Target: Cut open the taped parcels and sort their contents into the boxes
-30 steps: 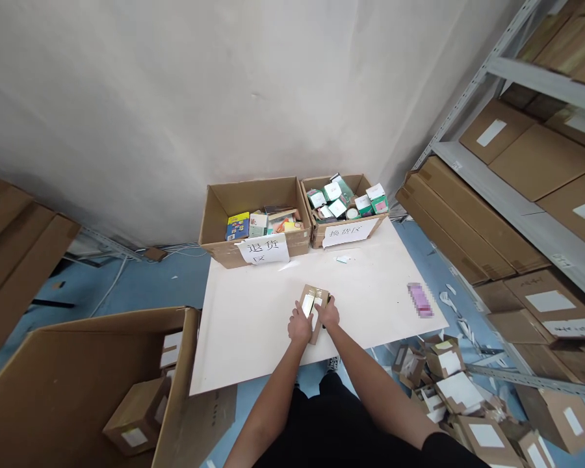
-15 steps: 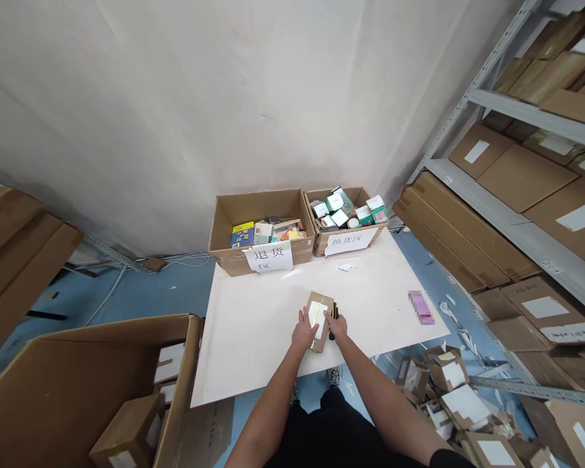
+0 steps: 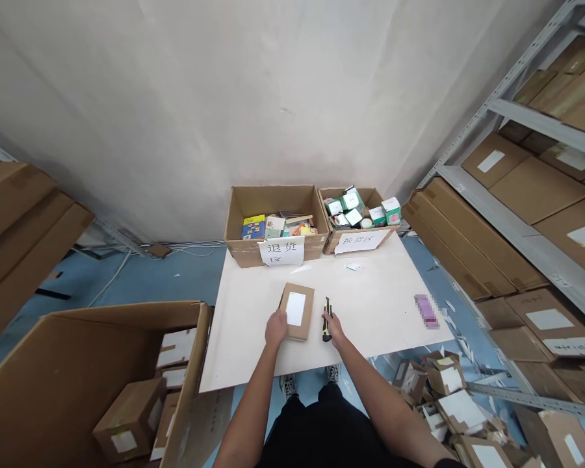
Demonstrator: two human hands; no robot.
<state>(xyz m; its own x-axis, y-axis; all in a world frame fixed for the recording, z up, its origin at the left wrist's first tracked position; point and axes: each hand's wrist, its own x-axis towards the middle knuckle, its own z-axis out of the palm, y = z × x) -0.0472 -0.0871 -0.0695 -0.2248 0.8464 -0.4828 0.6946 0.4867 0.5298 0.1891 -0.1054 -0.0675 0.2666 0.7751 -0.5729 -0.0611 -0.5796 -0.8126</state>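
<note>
A small brown cardboard box [image 3: 308, 313] with a white label on its upper face is near the front of the white table [image 3: 370, 299]. My left hand [image 3: 275, 327] grips it by the left edge, the thumb on top and the other fingers mostly hidden. To the right of the box, a short gap away, my right hand [image 3: 336, 328] is closed around a black and yellow utility knife [image 3: 327, 309]. The knife points away from me; I cannot tell whether its blade is out.
Two open cartons, a left one [image 3: 244, 255] and a right one [image 3: 331, 246], hold small packages at the table's back. A big carton [image 3: 202, 351] with boxes stands left. Shelving [image 3: 448, 170] is on the right, above a heap of opened boxes [image 3: 461, 409]. A pinkish blurred item [image 3: 426, 311] lies at the table's right.
My right hand has come off the box and now holds the knife apart from it. The box has shifted left and turned, with my left hand now at its left edge.
</note>
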